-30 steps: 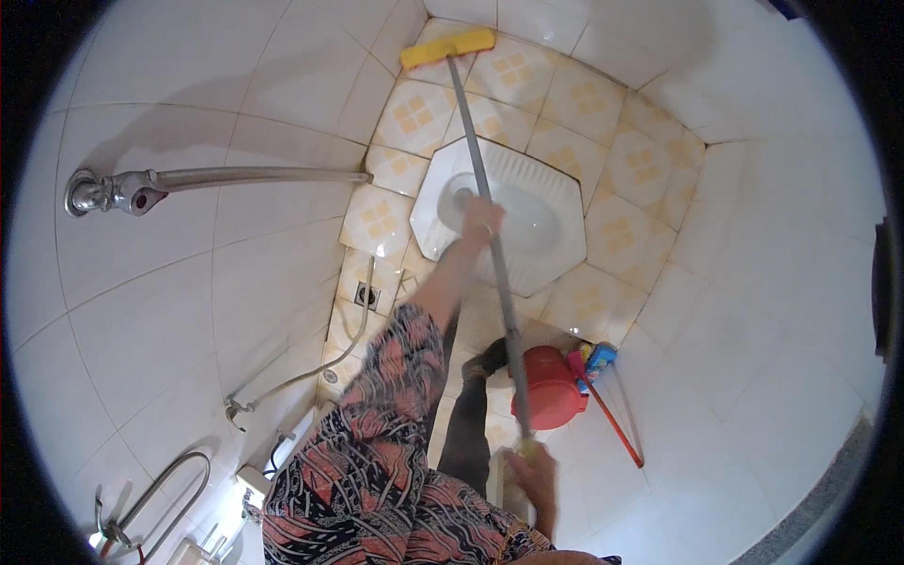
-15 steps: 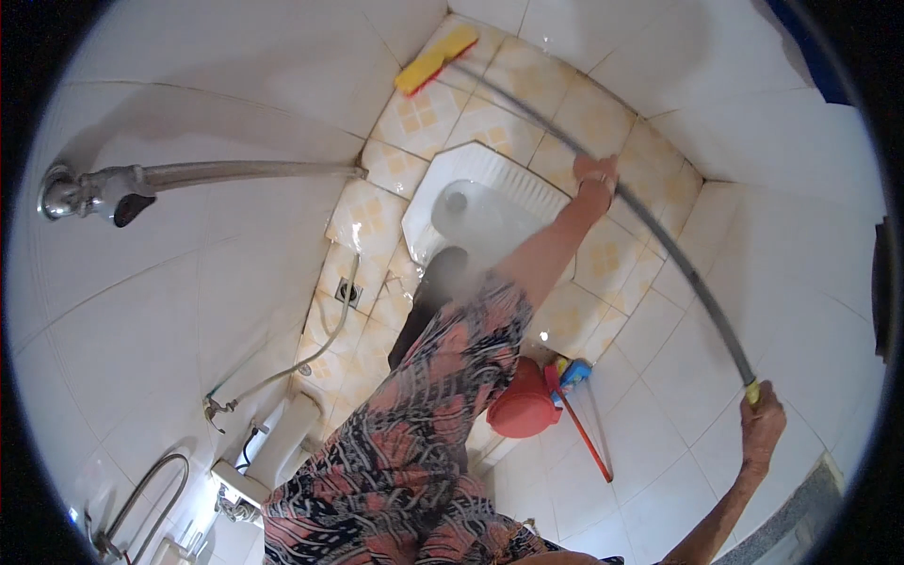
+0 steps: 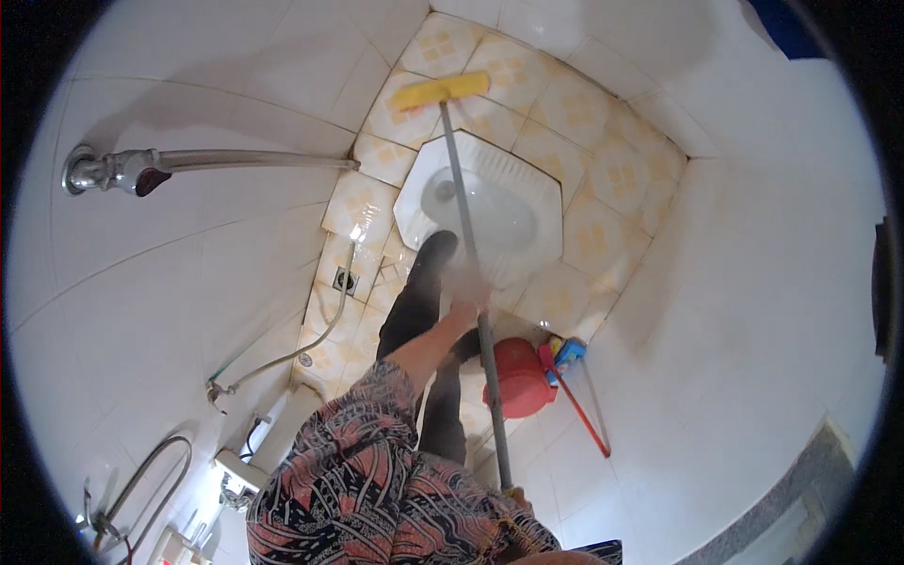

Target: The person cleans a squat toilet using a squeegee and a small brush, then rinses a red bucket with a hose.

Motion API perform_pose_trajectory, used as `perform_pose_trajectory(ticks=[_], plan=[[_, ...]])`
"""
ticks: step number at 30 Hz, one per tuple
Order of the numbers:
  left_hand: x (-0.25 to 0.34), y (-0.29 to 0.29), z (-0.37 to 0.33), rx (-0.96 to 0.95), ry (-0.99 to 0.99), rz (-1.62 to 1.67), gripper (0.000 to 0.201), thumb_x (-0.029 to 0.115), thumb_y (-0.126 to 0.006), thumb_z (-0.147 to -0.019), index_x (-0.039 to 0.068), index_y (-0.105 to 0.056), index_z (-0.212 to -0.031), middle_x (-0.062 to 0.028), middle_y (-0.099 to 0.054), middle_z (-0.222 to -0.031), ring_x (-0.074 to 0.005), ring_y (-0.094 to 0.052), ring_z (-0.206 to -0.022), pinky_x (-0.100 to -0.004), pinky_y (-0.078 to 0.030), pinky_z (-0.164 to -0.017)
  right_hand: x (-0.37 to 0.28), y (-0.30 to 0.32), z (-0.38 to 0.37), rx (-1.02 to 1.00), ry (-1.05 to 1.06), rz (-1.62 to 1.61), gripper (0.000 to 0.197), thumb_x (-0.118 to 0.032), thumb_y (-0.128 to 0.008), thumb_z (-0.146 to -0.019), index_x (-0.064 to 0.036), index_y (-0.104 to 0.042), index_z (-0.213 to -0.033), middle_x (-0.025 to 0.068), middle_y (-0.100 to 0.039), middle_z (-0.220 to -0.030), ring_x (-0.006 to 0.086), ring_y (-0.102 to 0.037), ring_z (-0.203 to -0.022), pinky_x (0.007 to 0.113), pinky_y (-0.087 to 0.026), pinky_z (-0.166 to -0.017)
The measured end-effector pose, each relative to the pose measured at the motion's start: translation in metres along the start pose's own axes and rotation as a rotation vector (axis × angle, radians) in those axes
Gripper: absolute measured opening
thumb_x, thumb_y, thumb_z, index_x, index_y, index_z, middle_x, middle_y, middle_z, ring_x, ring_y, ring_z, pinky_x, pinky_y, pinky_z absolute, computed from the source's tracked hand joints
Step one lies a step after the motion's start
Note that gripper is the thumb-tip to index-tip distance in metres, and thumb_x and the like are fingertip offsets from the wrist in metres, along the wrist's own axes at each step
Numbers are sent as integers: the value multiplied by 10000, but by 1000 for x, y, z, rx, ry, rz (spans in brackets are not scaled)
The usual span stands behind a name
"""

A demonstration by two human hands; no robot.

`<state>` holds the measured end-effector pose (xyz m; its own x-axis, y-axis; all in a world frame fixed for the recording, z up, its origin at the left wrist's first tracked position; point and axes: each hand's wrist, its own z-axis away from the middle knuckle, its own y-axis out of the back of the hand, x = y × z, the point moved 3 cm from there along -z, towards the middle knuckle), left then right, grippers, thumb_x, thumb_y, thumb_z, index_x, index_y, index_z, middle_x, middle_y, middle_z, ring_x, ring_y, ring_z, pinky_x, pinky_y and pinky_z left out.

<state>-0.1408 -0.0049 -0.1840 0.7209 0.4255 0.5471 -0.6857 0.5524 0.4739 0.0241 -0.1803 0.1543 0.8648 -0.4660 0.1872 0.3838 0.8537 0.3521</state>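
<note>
A long-handled floor brush point(image 3: 455, 155) with a yellow head point(image 3: 441, 90) and a grey pole reaches across the white squat toilet point(image 3: 407, 209). Its head rests on the tiles at the far left, beyond the toilet. My left hand point(image 3: 468, 299) is closed around the pole's middle, just past my dark-clad knee, somewhat blurred. At the pole's near end, close to my body, my right hand point(image 3: 518, 501) grips it, partly hidden by my patterned clothing.
A red bucket point(image 3: 521, 377) stands right of my legs, beside a red-handled tool point(image 3: 582, 414) and a blue brush point(image 3: 568, 358). On the left wall are a metal valve pipe point(image 3: 245, 162) and a tap with a hose point(image 3: 292, 365). A floor drain point(image 3: 346, 281) lies below.
The brush head has turned and come slightly nearer. The pole has swung from the right to run nearly straight toward me, both hands moving left and closer to my body.
</note>
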Motion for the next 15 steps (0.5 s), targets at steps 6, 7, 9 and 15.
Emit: perform_pose_trajectory(ticks=[6, 7, 9, 15], plan=[[53, -14, 133, 142, 706, 637, 294, 205, -579, -611, 2, -521, -815, -161, -557, -763, -278, -546, -767, -410, -422, -688, 48, -15, 27, -149, -89, -63, 315, -282, -541, -677, -31, -418, -823, 181, -524, -632, 358, -514, -617, 435, -397, -534], [62, -11, 126, 141, 611, 525, 273, 201, -572, -617, 4, -524, -800, -166, -557, -758, -268, -548, -763, -401, -425, -675, 52, -16, 28, -159, -107, -70, 318, -284, -544, -676, -32, -419, -823, 178, -524, -633, 356, -514, -621, 433, -396, -532], [65, -5, 93, 26, 257, 129, 218, 192, -551, -639, 14, -517, -759, -160, -549, -718, -251, -549, -726, -375, -431, -623, 58, -17, 24, -163, -125, -88, 324, -290, -552, -674, -33, -422, -823, 173, -525, -634, 353, -515, -628, 429, -396, -530], [21, 80, -68, 199, -256, -443, 172, 220, -521, -665, 87, -494, -558, -79, -511, -569, -231, -513, -575, -341, -382, -476, -58, -33, -32, -6, 157, -280, 318, -319, -520, -703, -44, -450, -848, 210, -524, -710, 387, -495, -703, 431, -382, -574]])
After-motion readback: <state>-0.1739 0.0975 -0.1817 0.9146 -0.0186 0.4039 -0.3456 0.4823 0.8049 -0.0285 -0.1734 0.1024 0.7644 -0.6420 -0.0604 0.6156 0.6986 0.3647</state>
